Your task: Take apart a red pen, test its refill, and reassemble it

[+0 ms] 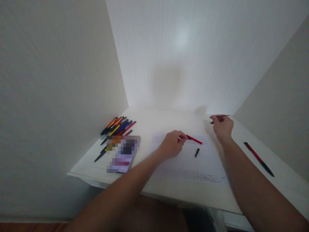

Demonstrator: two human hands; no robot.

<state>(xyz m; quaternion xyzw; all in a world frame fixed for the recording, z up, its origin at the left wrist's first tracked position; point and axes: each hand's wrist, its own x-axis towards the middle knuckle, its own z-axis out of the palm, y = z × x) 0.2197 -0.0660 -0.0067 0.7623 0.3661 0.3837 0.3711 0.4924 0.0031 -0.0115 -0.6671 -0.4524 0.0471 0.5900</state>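
My left hand (172, 143) is closed on a red pen barrel (194, 139) that points right, just over a white sheet of paper (193, 161). My right hand (222, 127) is pinched on a thin dark pen refill (223, 116), held level above the table's far right part. A small black pen piece (197, 152) lies loose on the paper between my hands.
A heap of several red, yellow, blue and black pens (118, 127) lies at the far left of the white table (285, 180). A blurred booklet (122, 154) sits near them. One red-and-black pen (258, 158) rests at the right. Walls close in on three sides.
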